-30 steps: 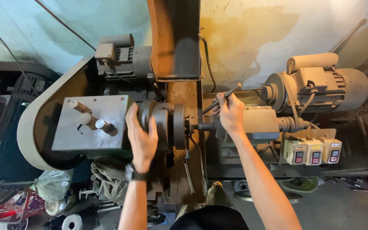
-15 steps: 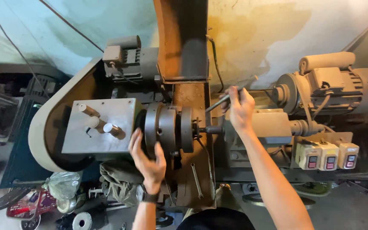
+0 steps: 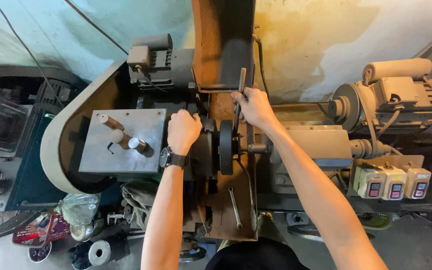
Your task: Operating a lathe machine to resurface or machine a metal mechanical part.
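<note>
Two hands on one machine; thing in hand is the dark round chuck (image 3: 216, 147) at centre of the lathe-like machine, just rt of the grey steel plate (image 3: 126, 140); chuck looks like solid steel, heavy, stiff, prob. oily so slick on the rim; best grip is round the outer rim, palm over top, as seen here.

Left hand (image 3: 183, 131) closed over the chuck's upper left edge, knuckles up, black wristwatch (image 3: 168, 158) on the wrist; right hand (image 3: 253, 107) fisted round a slim dark metal bar (image 3: 238, 100), a key or lever, standing nearly upright with its lower end down at the chuck; bar is thin, rigid, long enough for leverage; take it high, as the hand does.

Hands near each other, not touching; chuck between them.

Outward: plate carries three short cylindrical pegs (image 3: 123, 135), smooth machined metal; curved beige belt guard (image 3: 51, 150) wraps the left side; rusty brown column (image 3: 221, 40) rises behind; a spanner (image 3: 234, 207) lies on the bed below; grey motor (image 3: 396, 97) far rt, three cream switch boxes (image 3: 393, 181) under it; wall stained, paint worn.
</note>
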